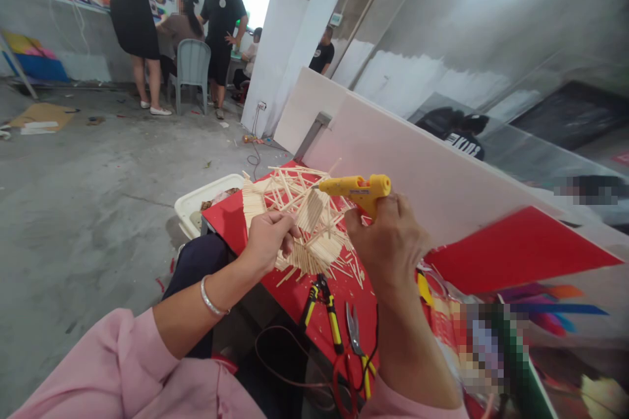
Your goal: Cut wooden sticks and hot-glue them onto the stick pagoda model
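My left hand [268, 239] grips a model built of thin wooden sticks [314, 222] and holds it up over the red table [230, 219]. My right hand [390, 242] is closed around a yellow hot glue gun [361, 188], whose nozzle points left at the top of the stick model. A silver bracelet circles my left wrist, and both arms wear pink sleeves. Loose sticks [289, 186] lie piled on the table behind the model.
Yellow-handled pliers [324, 304] and a second pair of cutters [354, 334] lie on the table near its front edge. A white tray [206, 203] sits left of the table. White boards [393, 150] stand behind. Several people [219, 19] gather around a chair [192, 65] across the concrete floor.
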Available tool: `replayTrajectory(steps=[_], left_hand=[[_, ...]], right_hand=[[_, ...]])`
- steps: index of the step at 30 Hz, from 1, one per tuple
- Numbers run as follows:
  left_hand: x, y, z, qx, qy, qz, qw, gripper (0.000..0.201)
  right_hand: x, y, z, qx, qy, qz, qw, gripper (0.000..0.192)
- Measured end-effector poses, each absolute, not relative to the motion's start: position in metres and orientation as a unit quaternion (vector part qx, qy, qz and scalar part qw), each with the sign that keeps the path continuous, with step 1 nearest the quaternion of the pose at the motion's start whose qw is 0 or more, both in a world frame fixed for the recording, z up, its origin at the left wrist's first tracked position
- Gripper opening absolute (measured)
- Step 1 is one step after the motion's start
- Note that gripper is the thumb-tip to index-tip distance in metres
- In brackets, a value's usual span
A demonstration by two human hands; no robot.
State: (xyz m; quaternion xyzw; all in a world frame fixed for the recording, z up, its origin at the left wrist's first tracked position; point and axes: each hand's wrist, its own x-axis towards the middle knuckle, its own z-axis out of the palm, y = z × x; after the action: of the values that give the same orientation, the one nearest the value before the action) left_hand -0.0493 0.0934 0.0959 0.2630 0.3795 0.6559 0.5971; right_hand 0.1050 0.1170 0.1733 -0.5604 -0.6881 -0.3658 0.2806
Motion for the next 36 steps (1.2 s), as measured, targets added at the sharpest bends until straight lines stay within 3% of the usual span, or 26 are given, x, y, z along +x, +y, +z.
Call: replayTrajectory(steps=[27, 36], left_hand=[[-0.051, 0.089, 0.099, 0.271, 0.399, 0.650, 0.587, 0.037], [-0.057, 0.083, 0.099, 0.260, 0.363, 0.643, 0.622, 0.019]], right_hand=[[0.110, 0.089, 0.157, -0.506, -0.724, -0.381, 0.272, 0.028], [0.110, 0.080, 0.154, -0.500, -0.725, -0.395, 0.262, 0.030]])
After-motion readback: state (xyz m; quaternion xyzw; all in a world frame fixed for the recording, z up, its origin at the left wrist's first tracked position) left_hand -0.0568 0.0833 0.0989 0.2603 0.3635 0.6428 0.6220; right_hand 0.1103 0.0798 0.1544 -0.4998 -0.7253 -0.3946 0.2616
